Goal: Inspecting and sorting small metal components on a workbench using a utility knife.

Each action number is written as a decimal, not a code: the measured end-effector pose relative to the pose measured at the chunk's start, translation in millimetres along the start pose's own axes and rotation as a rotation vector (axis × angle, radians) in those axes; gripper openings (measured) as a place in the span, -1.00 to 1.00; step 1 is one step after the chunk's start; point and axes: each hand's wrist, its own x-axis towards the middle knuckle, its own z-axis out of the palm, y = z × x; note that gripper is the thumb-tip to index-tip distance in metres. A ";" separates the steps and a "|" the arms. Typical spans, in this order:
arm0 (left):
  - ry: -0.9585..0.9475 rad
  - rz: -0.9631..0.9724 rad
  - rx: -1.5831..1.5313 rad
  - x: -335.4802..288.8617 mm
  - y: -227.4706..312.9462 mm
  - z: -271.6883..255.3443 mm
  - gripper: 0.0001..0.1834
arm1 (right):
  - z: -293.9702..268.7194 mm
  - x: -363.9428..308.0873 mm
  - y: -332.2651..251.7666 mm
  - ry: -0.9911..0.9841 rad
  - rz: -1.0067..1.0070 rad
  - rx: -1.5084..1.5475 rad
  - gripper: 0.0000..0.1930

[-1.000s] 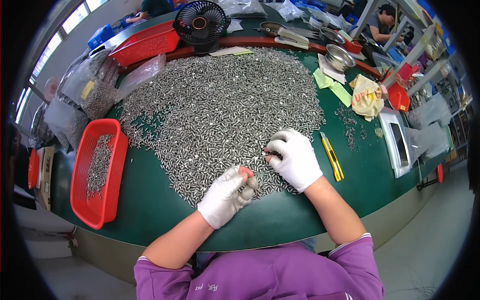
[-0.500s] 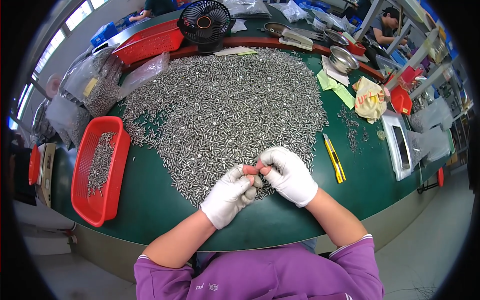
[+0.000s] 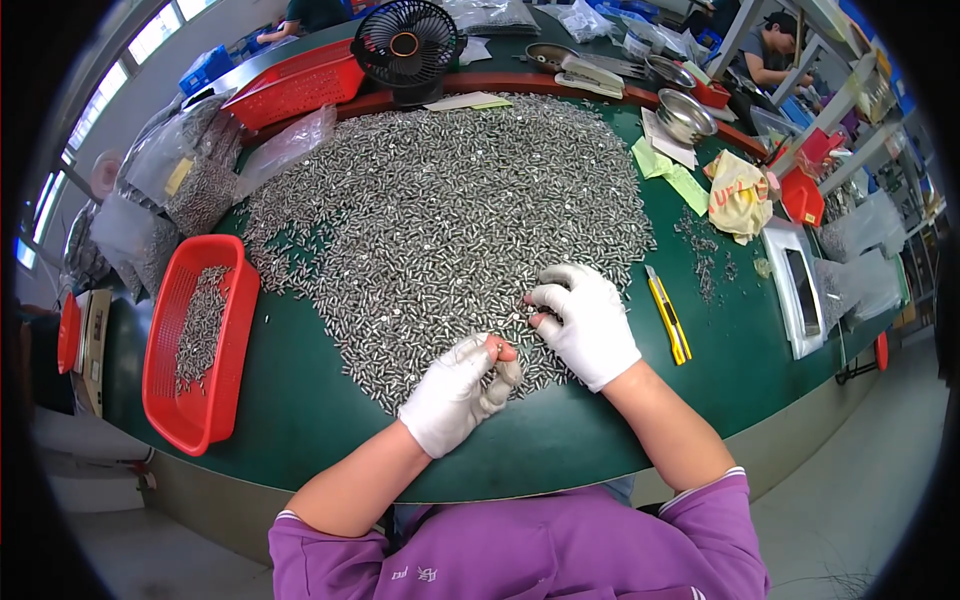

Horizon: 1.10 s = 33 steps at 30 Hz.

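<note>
A broad heap of small silvery metal pins point(image 3: 450, 220) spreads over the green tabletop. At its near edge, my left hand point(image 3: 460, 390), in a white glove with bare fingertips, is closed in a pinch. A tiny metal pin point(image 3: 497, 348) just shows between thumb and forefinger. My right hand point(image 3: 588, 325), gloved the same way, rests low over the heap's near right part. Its thumb and fingers are bent but apart, with the tips close to the pins. Nothing shows held in it.
A red basket point(image 3: 158, 390) with some pins stands at the left. On the right lie a yellow utility knife point(image 3: 670, 318), dark scattered bits point(image 3: 708, 262) and a crumpled bag point(image 3: 740, 198). A black fan point(image 3: 406, 50) and a red tray point(image 3: 300, 85) are at the back.
My hands were together at the fingertips. The right one has moved away to the right and spread its fingers over the heap; the left one stays nearly in place, still pinching.
</note>
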 end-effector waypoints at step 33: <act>-0.096 -0.069 0.015 -3.3 0.6 -0.6 -0.80 | -8.1 1.8 1.5 0.002 -0.036 0.040 -0.86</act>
